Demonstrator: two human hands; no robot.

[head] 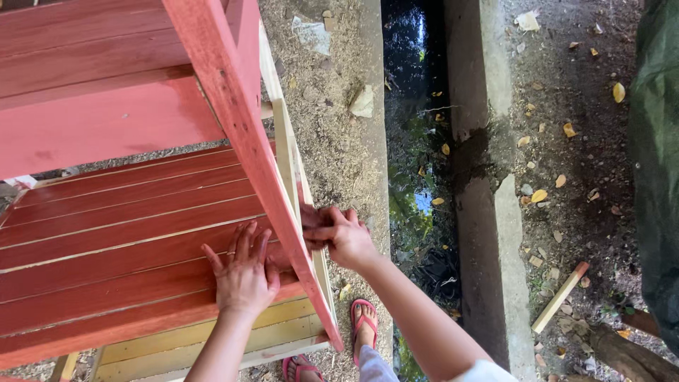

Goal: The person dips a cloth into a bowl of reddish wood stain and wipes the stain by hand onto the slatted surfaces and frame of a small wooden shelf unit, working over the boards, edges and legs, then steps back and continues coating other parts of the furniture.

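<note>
Currently red shelf board (120, 233) is pressed flat by spread left hand (244, 272), slanted rail (247, 141) is pinched by right hand (339, 233) (lower yellow boards (212, 339) unpainted).

daylight, soft/diffuse | shadows weak | glare on ditch water (410, 42) | focus sharp, slight blur far right edge

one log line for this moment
left hand: flat on red slatted shelf | right hand: grip on red frame rail | pink flip-flops on ground
</note>
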